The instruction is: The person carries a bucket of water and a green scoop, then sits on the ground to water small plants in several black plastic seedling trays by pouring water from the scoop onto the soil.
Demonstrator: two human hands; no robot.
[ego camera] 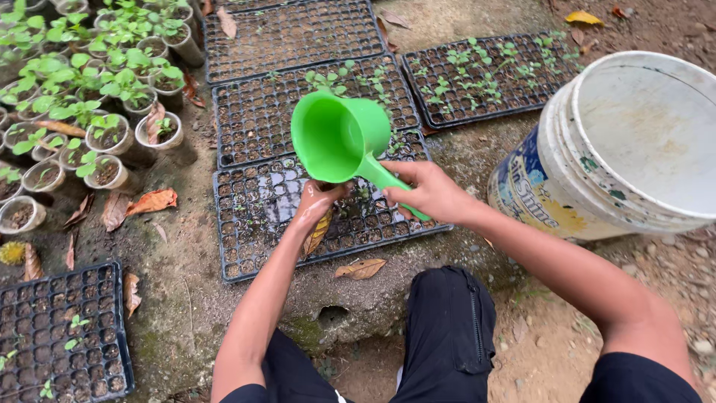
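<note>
My right hand (429, 192) grips the handle of a bright green plastic scoop (339, 138), tilted with its mouth towards me, above a black seedling tray (246, 246). My left hand (313, 203) reaches under the scoop's lower rim, fingers bunched and touching it, just over the tray's wet, shiny cells. A dry brown leaf (319, 233) lies on the tray below that hand. Whether the left hand holds anything I cannot tell.
A white bucket (626, 149) lies tipped on its side at the right. More black trays with small seedlings (477, 75) lie beyond, another tray (60, 336) at bottom left. Small pots of green plants (97, 82) crowd the upper left. Dry leaves litter the dirt.
</note>
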